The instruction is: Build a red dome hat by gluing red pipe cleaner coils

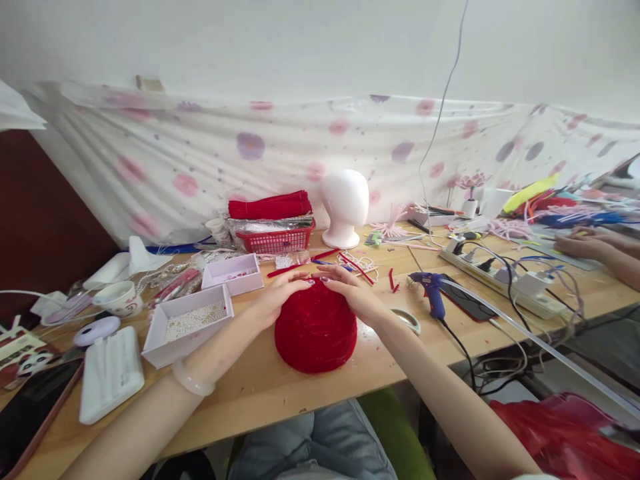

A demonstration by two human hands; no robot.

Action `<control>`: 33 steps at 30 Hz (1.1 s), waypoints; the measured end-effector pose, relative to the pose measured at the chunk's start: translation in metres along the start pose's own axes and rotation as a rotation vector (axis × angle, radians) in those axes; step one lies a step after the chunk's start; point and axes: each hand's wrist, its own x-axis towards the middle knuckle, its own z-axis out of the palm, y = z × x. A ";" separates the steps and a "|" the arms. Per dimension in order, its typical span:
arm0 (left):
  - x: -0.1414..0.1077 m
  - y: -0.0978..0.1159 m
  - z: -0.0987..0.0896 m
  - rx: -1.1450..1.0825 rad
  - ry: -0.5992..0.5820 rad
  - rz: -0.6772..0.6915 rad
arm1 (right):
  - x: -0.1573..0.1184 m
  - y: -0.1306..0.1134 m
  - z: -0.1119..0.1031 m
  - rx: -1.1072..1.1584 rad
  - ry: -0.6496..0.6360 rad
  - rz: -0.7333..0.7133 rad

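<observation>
A domed red hat [315, 330], fuzzy with ringed ridges, sits on the wooden table in front of me. My left hand [283, 293] cups its upper left side, thumb on the crown and fingers bent round the far side. My right hand [350, 288] grips the upper right side the same way. The fingertips behind the hat are partly hidden. Just beyond my hands lie red pipe cleaners [357, 265]. A white foam head [345, 210] stands behind the hat.
At left are white boxes of beads [190, 343] and a paper cup [119, 300]. A red basket [277, 239] holds red stems. A blue glue gun [431, 293], tape roll [406, 321], phone [467, 301] and power strip [530, 300] lie right. A co-worker's hands [585, 243] are far right.
</observation>
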 end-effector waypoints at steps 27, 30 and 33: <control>0.005 0.010 -0.036 -0.080 0.279 0.463 | -0.009 0.009 -0.020 0.143 0.323 -0.127; 0.000 0.037 -0.078 -0.292 0.482 0.594 | -0.011 -0.001 -0.034 0.127 0.387 -0.207; -0.015 0.063 -0.110 -0.470 0.602 0.688 | -0.010 -0.009 -0.044 0.087 0.439 -0.306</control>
